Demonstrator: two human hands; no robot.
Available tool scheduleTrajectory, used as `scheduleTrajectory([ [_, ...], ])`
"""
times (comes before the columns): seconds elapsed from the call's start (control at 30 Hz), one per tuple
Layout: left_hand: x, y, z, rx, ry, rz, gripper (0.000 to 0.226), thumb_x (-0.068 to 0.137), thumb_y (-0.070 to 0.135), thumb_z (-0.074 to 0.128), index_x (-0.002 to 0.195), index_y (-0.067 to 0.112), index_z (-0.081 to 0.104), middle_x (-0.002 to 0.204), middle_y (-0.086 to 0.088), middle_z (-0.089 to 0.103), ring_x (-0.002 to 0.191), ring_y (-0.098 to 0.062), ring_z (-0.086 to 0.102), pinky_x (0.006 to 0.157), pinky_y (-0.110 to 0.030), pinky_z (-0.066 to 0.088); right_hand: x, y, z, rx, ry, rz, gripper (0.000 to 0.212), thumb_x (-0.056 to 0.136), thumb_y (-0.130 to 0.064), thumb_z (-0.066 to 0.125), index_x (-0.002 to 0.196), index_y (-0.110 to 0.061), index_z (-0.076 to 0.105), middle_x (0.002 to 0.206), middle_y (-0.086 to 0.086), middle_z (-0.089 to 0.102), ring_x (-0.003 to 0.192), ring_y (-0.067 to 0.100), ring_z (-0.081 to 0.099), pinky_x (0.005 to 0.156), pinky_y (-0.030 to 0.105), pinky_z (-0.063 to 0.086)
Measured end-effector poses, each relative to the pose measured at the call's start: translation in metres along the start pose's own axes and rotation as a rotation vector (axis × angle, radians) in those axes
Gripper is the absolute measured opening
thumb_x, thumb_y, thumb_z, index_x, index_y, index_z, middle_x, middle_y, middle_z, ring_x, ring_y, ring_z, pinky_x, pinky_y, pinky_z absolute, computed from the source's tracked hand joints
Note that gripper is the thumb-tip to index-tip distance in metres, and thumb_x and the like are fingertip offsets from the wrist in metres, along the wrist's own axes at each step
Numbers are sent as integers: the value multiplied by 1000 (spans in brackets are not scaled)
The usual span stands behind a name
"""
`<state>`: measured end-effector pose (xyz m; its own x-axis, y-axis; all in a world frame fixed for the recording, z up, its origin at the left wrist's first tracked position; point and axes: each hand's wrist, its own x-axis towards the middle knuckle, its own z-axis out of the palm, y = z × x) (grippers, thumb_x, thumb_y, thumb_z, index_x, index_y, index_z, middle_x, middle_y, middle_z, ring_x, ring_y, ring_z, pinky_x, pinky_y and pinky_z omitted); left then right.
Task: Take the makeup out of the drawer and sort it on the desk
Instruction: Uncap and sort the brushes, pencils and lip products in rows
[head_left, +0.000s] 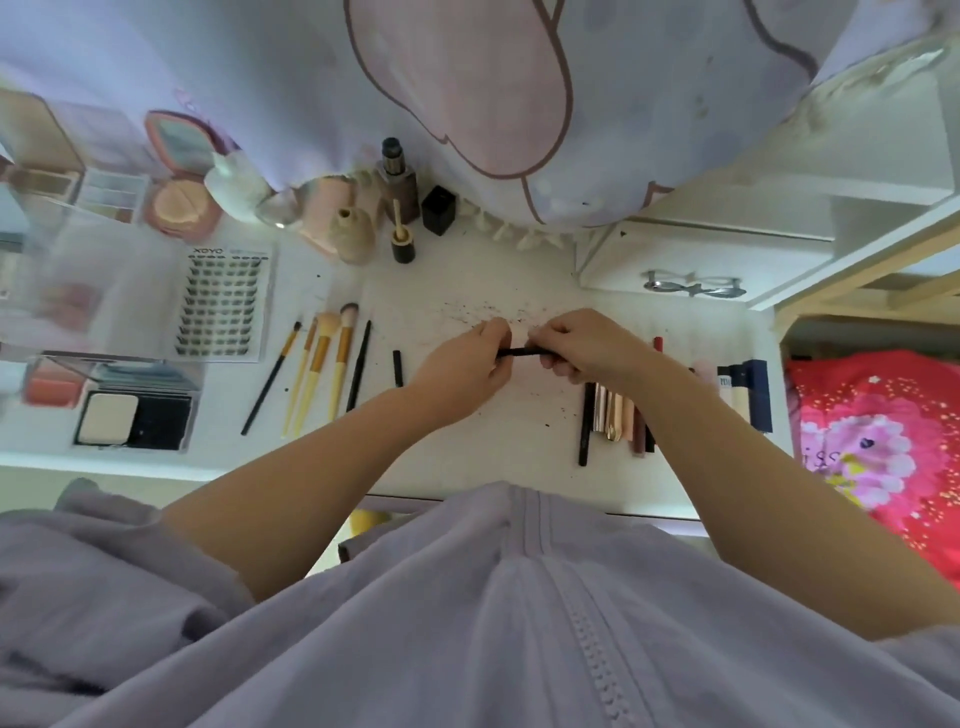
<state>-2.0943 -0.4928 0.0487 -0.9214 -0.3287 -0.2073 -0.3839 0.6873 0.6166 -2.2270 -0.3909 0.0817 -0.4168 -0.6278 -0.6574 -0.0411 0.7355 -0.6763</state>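
Both hands meet over the middle of the white desk (519, 431). My left hand (467, 361) and my right hand (582, 345) each grip one end of a thin black makeup pencil (522, 352) held level between them. A short black cap (397, 368) lies on the desk just left of my left hand. Several makeup brushes (317, 369) lie in a row further left. A row of lipsticks and pencils (615, 415) lies under my right forearm. Dark shavings (488, 312) are scattered behind the hands.
A lash sheet (223, 306), open powder compacts (132, 418) and palettes sit at the left. Bottles and a black cube (439, 210) stand at the back under a hanging cloth. A white drawer unit (691, 260) stands at the right, with red fabric (878, 441) beyond the desk edge.
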Motion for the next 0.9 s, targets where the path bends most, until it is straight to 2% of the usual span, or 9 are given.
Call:
scheduleTrajectory([
  [0.1,-10,-8,-20,46,-60,54,17,97,32,42,102,15,47,83,2,54,71,-20,51,60,-31,37,-7,-16,19,53,-97,-20,28,100,-27,41,85,-10,57,58,-2,46,42,7,32,39,17,27],
  [0.23,-22,-16,-41,149,-6,89,23,98,37,38,101,18,50,79,9,51,67,-13,47,57,-28,32,-13,-35,37,-29,-128,-81,34,100,-33,40,71,-17,49,57,-4,42,41,7,29,39,18,25],
  [0.33,-34,-25,-55,193,-34,114,20,99,37,34,94,28,51,66,16,45,58,-1,41,51,-23,26,-23,-39,33,-146,-239,-164,30,99,-32,42,85,-14,61,57,-8,45,44,5,33,42,16,29],
  [0.4,-41,-30,-61,188,-97,137,19,99,36,32,90,33,48,70,13,50,61,-1,44,52,-23,27,-29,-39,33,-267,-288,-226,23,98,-27,45,96,-19,66,55,-13,50,46,3,39,45,15,34],
  [0.47,-47,-32,-62,170,-142,147,20,100,33,31,93,30,50,77,11,53,66,-6,46,56,-25,31,-32,-41,37,-381,-276,-275,23,98,-26,44,94,-24,66,56,-15,56,47,2,43,51,15,37],
  [0.57,-54,-33,-58,162,-138,140,21,101,33,30,97,25,49,63,11,45,57,-6,43,50,-24,27,-32,-44,45,-463,-271,-306,25,100,-27,40,89,-28,63,59,-15,59,49,1,46,56,16,39],
  [0.73,-59,-39,-59,123,-124,152,23,100,35,32,95,26,53,56,11,41,52,0,40,48,-24,24,-35,-39,47,-404,-302,-284,25,100,-28,41,88,-28,63,60,-14,60,50,1,46,53,13,38],
  [0.83,-60,-38,-52,53,-155,115,21,100,36,33,91,30,50,59,11,43,54,1,42,49,-23,25,-33,-37,48,-420,-312,-271,25,100,-27,41,89,-29,64,63,-14,62,52,0,48,53,11,38],
  [0.9,-57,-36,-44,-24,-201,39,22,100,36,31,94,24,48,65,9,47,57,-3,43,51,-25,27,-31,-35,45,-460,-299,-258,24,100,-25,41,91,-30,63,68,-14,65,55,-3,53,51,9,39],
])
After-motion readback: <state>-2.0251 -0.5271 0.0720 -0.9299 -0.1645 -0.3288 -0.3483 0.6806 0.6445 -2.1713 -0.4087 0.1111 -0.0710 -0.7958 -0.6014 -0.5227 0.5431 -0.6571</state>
